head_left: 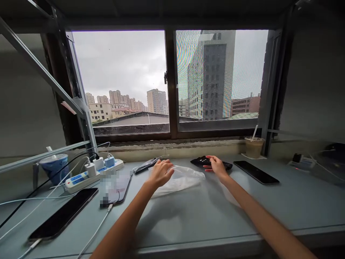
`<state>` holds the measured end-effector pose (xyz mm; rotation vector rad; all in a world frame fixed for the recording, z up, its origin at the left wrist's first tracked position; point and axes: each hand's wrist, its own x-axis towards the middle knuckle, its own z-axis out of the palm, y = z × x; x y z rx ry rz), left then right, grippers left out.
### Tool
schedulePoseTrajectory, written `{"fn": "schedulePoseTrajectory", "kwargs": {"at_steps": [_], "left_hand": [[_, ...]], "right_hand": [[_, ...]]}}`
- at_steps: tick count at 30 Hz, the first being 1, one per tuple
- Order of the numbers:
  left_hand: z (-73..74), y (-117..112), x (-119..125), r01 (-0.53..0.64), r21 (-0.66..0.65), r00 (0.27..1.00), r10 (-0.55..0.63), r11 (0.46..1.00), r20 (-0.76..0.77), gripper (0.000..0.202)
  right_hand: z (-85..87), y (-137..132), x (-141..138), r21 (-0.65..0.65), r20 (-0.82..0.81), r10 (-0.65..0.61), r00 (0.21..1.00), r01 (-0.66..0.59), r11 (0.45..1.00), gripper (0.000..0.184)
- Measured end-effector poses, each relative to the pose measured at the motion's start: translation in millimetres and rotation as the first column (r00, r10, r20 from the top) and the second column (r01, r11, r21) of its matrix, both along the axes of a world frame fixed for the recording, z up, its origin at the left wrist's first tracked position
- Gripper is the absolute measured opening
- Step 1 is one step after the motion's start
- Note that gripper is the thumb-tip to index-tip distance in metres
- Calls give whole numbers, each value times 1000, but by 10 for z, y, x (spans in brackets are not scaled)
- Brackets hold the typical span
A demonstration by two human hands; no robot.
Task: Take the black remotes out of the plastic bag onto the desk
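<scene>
My left hand [161, 172] rests on the near edge of a clear plastic bag [181, 178] that lies crumpled on the grey desk [205, 216]; its fingers are curled onto the plastic. My right hand [217, 166] reaches further back and lies over a black object [201, 162], fingers stretched across its right part. What the black object is I cannot make out. A dark flat packet [147, 165] lies just left of the bag.
Three phones lie on the desk: one at the front left [64, 214] on a cable, one blurred out [115, 187], one at the right [256, 172]. A power strip [93, 173] with chargers, a blue cup [54, 166], and an iced drink [253, 146] stand by the window.
</scene>
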<state>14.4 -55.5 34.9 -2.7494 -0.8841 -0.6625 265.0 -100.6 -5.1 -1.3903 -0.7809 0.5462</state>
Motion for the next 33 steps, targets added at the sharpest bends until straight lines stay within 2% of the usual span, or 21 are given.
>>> {"fn": "schedulePoseTrajectory", "kwargs": {"at_steps": [2,4,6,8,11,17,20,23,24,26,28,30,33], "left_hand": [[-3,-42,25,-14,-62,1000,13,998,-18,47],[-17,-62,57,-47,-110,999,45,993,-21,58],[-36,-59,86,-85,-122,996,82,989,-32,59],[-56,-38,104,-112,-101,993,107,989,-56,52],[-70,-1,107,-113,-87,991,106,990,-84,40],[-42,20,76,-116,-151,993,115,982,-15,36],[-19,11,76,-130,-178,991,134,975,9,32],[3,-3,88,-161,-182,985,169,970,30,40],[8,-6,91,-172,-182,983,181,968,37,43],[11,-5,96,-197,-182,978,207,963,40,49],[4,3,97,-215,-185,974,224,959,27,52],[-8,14,95,-224,-196,973,229,955,6,54],[-20,26,87,-241,-221,970,242,945,-21,55]], "right_hand": [[-42,12,21,-38,158,28,987,-22,999,25],[-88,18,51,-42,359,5,934,11,999,29],[-127,17,80,-30,530,-36,847,61,998,27],[-151,7,101,-39,633,-51,773,98,994,25],[-155,-27,108,-126,703,-14,711,144,982,24],[-78,-116,68,-280,774,79,629,227,933,21],[-61,-133,67,-305,797,89,598,271,913,20],[-57,-120,71,-233,816,23,578,291,928,16],[-51,-112,66,-190,801,-5,598,263,946,18],[-30,-93,32,-113,728,-17,686,144,983,30],[-1,-81,-33,-68,618,62,783,-26,997,42],[22,-80,-123,-39,523,174,834,-180,983,48],[37,-94,-256,-14,448,295,844,-323,946,44]]}}
